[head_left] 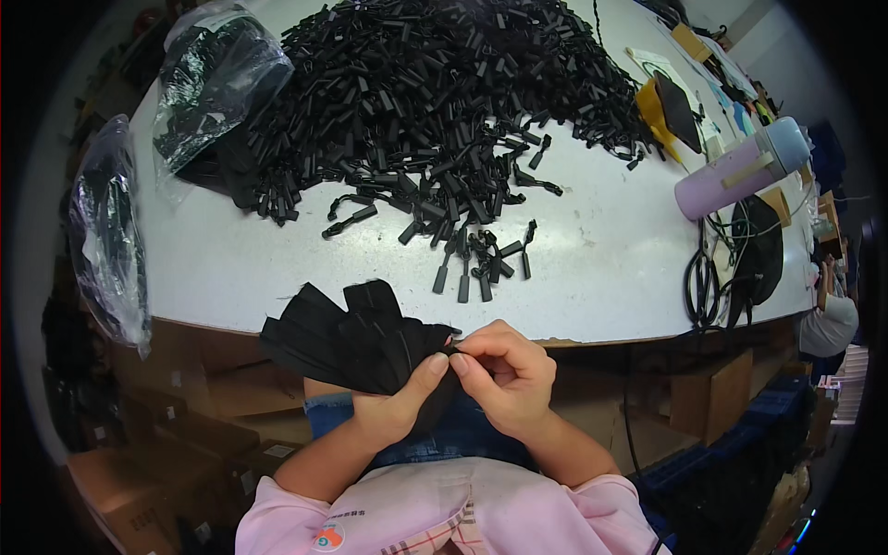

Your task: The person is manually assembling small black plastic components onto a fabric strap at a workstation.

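Observation:
A fanned bundle of black fabric strips point(347, 338), which look like zipper tapes, is gripped in my left hand point(400, 405) above my lap, just off the table's front edge. The thumb and fingers of my right hand point(511, 379) are pinched together at the bundle's right end, touching my left thumb. What exactly sits between those fingertips is too small and dark to make out. Beyond my hands, several loose black zipper pulls point(465, 268) with looped ends lie on the white table point(601, 268).
A large heap of black pulls point(398, 92) covers the far table. Clear plastic bags point(217, 88) lie at the left. On the right stand a tilted lilac bottle point(731, 176), a phone on a yellow stand point(659, 116), and black scissors point(700, 287). Cardboard boxes point(139, 490) are below left.

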Demonstrator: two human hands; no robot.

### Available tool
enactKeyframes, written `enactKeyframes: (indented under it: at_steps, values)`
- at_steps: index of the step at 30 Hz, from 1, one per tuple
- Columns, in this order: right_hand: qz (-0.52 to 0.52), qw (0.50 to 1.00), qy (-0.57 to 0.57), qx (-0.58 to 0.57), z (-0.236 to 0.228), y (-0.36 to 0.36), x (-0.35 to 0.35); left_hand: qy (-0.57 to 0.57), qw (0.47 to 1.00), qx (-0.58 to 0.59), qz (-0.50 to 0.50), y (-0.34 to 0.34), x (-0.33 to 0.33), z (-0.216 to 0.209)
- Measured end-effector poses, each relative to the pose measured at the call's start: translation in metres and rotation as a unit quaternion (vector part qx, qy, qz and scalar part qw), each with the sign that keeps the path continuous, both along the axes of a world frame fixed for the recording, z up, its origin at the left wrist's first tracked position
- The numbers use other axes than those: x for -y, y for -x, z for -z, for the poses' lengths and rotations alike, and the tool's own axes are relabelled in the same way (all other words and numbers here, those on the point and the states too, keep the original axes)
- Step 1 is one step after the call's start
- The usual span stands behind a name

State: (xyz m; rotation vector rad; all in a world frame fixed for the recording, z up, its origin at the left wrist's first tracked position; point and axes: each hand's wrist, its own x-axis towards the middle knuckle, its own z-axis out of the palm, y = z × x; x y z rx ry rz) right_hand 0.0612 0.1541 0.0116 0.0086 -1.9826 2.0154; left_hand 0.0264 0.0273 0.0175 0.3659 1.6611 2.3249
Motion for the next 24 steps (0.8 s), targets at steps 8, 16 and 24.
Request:
enactKeyframes:
  at_steps: [8,16,24]
  values:
    - [-0.176,0.911,0.332,0.17,-0.001,0.002,-0.017,-0.033,0.994,0.088,0.06,0.003,0.008,-0.005]
    - [-0.104,0.939,0.296,0.139,0.0,0.001,-0.003,-0.014,0.998,0.042,0.035,0.0,0.001,-0.003]
    - [-0.006,1.0,0.007,0.004,0.009,-0.004,0.002,0.051,0.998,-0.024,-0.02,-0.007,-0.006,-0.001]
